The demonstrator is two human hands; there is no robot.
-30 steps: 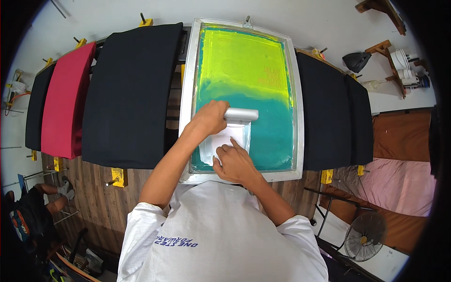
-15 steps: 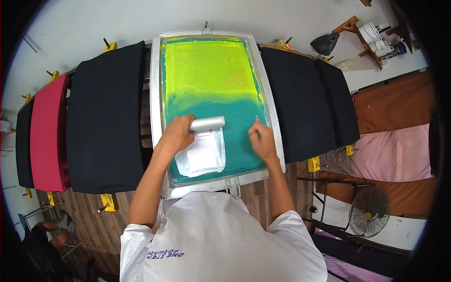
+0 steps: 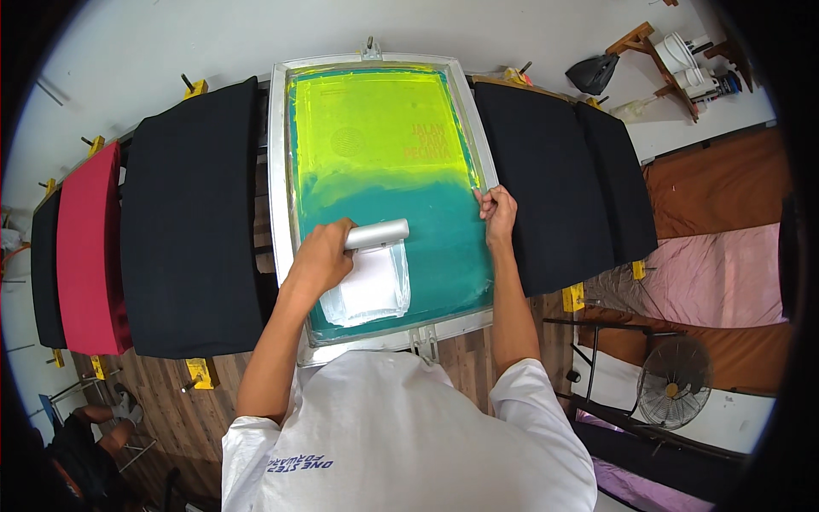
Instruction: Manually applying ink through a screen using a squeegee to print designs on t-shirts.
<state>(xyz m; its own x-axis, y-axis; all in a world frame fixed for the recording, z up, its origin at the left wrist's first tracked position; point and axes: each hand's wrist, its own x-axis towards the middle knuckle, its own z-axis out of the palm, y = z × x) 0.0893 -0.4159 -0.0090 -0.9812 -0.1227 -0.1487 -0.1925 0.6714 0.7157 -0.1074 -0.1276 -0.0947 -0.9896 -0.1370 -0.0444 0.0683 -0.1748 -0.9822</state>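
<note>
- Taking the framed printing screen [image 3: 278, 171], in the middle of the view, as the clock face, with 12 at its far edge.
- Closed firmly with the left hand [image 3: 324, 260] around the left end of a silver bar [image 3: 378, 234], at about half past 7; probably gripping a squeegee by its handle, but cannot tell for sure.
- Curled at 3 o'clock with the right hand [image 3: 499, 213], at the right rim of the screen; cannot tell how tightly closed at the fingertips, or whether pinching anything small.
- Already spread with yellow-green ink [image 3: 375, 111] over the 12 o'clock half, fading streakily near the centre; marked there with a round motif [image 3: 348, 142] at 11 and reddish lettering [image 3: 426, 142] at 1.
- Not coated in yellow-green toward 6: plain teal mesh [image 3: 435, 256], except for a white patch [image 3: 367, 286] just past 6, glossy-edged as if taped down, just below the bar.
- Partway along, as a judgement: seemingly inked at the far end and covered over at the near end, with the bar not yet released.
- Flanked at 9 by a black cloth-covered board [image 3: 192, 230] and, farther out, a red-pink board [image 3: 90, 247]; at 3 by a second black board [image 3: 546, 171]. Showing no print on these; hidden beneath the screen, so cannot judge any result there.
</note>
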